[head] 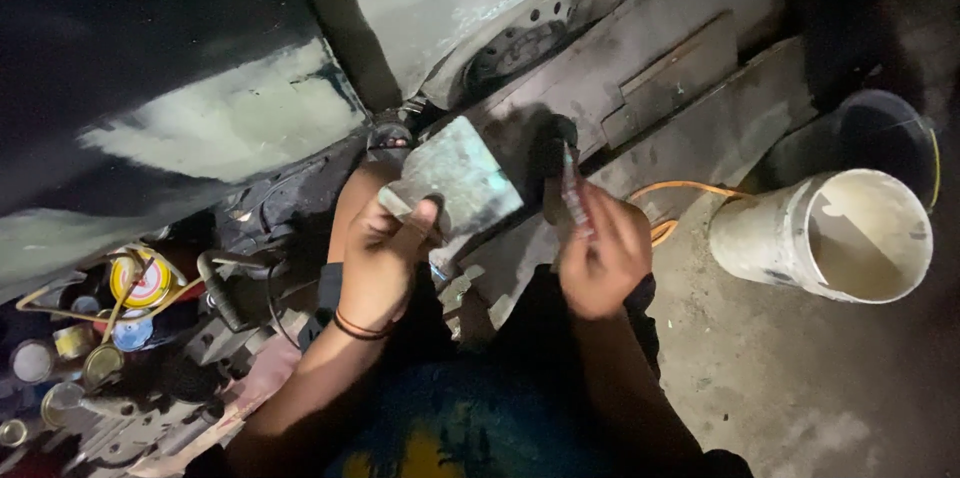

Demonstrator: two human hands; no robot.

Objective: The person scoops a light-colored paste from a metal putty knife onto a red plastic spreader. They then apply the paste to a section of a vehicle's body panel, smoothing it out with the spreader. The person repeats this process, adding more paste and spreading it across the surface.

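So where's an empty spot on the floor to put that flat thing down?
The bare concrete floor below the white bucket, to the right of the right hand, is free. By the left hand, holding the flat board, it is crowded: tins and cans fill the lower left corner.

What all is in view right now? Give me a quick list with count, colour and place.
Flat mixing board: one, grey, smeared, centre, held by the left hand.
Putty knife: one, reddish handle, centre, in the right hand.
Bucket: one, off-white, lying on its side, right, on the concrete floor.
Dark tub: one, black, behind the bucket.
Orange cord: one, on the floor, left of the bucket.
Car body panel: dark with pale filler patches, upper left.
Wheel: one, silvery, top centre.
Tins and cans: several, mixed colours, lower left.
Left hand: wrist bands, gripping the board.
Right hand: gripping the knife.
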